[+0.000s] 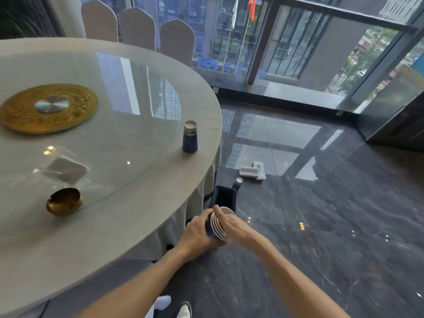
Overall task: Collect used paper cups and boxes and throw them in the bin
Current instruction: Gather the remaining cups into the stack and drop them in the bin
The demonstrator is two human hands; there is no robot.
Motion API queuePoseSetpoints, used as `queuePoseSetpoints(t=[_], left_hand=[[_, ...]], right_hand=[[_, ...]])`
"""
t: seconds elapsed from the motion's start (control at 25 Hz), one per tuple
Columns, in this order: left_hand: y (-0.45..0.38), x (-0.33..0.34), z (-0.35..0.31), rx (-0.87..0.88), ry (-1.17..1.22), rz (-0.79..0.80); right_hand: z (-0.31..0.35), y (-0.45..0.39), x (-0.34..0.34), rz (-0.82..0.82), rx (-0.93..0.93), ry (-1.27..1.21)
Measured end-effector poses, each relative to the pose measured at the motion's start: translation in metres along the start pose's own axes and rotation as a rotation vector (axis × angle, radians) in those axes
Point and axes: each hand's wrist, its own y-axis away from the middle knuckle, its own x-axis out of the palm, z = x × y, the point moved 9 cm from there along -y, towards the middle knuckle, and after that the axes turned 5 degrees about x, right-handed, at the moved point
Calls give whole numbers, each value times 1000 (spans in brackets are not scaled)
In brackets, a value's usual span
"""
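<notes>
A stack of several nested dark blue paper cups (218,228) with white rims lies tilted between my hands, just off the table's edge. My left hand (197,235) wraps the stack's base from below. My right hand (226,222) grips its rims from the top. Right beyond my hands a dark bin (226,198) stands on the floor. One more blue cup (190,137) stands upside down near the table's right edge. Another cup (237,183) stands on the floor behind the bin, and white boxes (252,172) lie past it.
The round table (114,226) with a grey cloth and glass turntable fills the left side. It carries a gold centre disc (48,107), a brass ashtray (64,201) and a clear packet (64,169). Covered chairs (137,28) stand at the back. Dark glossy floor (321,226) spreads to the right.
</notes>
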Motion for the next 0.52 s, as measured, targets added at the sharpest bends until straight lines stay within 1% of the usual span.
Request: queuePoseSetpoints(t=[0.04,0.2,0.32,0.36,0.4,0.44,0.52], left_hand=[[-4,-4,3,-19,22,3],[-42,-41,8,-101,94,-106],[-73,-72,1,-128,74,-189],[-82,-84,-3,-130,61,-214],[-92,-95,-3,-130,43,-247],[-101,-108,-4,-142,31,-285],[-115,-130,-2,-194,47,-382]], right_hand=[[8,-4,-4,-32,-62,19],[42,-42,-43,-218,-297,-10],[76,-73,-90,-387,-405,-42],[88,-85,-106,-416,-431,-60],[99,-98,-118,-417,-459,-45],[113,-112,-126,-395,-487,24],[138,-142,-130,-321,-547,285]])
